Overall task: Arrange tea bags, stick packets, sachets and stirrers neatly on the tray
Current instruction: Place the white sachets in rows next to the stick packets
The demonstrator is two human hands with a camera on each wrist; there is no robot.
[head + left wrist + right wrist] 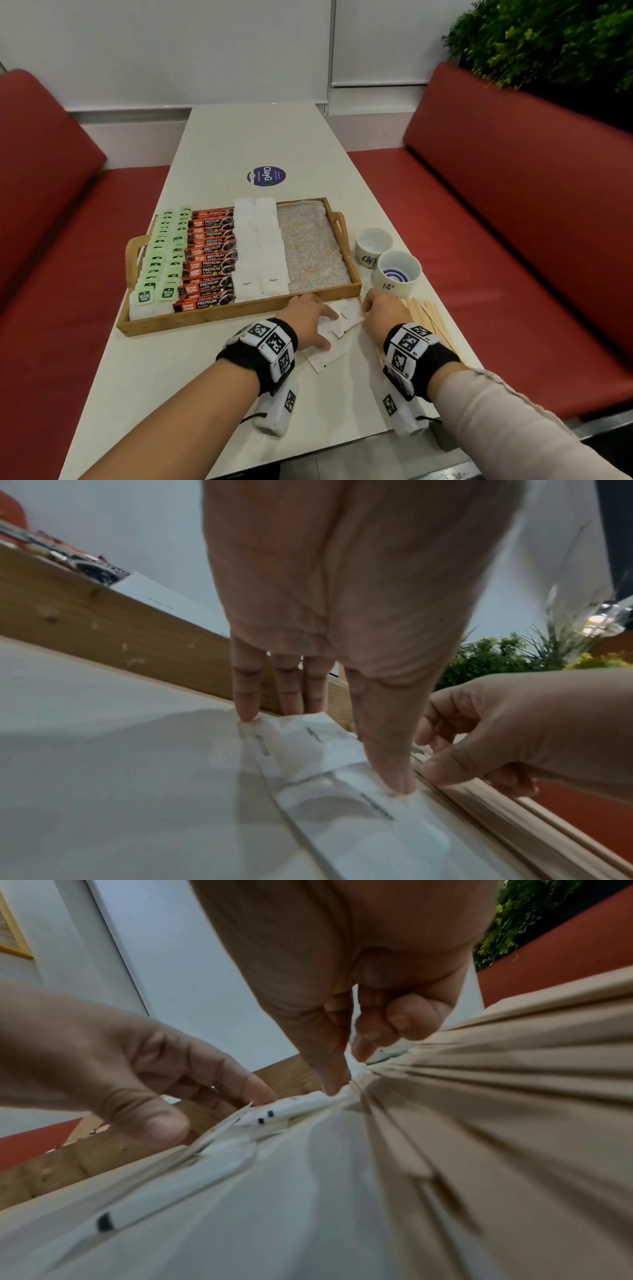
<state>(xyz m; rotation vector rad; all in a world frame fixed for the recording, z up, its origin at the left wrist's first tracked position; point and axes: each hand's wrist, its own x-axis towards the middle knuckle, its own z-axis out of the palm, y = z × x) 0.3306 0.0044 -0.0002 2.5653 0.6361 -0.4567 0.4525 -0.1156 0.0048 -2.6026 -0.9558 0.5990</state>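
Note:
A wooden tray (239, 310) holds green tea bags (161, 260), orange-and-black stick packets (210, 253) and two columns of white sugar sachets (260, 246); its patterned right part (311, 246) is bare. In front of it, loose sugar sachets (344, 320) (322, 739) lie on the table. My left hand (315, 317) presses on them with straight fingertips (247, 712). My right hand (368, 306) (347, 1072) pinches the right end of one sachet (291, 1110) between thumb and curled forefinger. Wooden stirrers (433, 318) (496, 1096) lie just right of it.
Two white ceramic cups (373, 245) (397, 272) stand right of the tray, behind the stirrers. A round sticker (266, 175) sits mid-table. Red benches (51, 240) (513, 205) flank the narrow table, and a plant (548, 41) stands at the back right.

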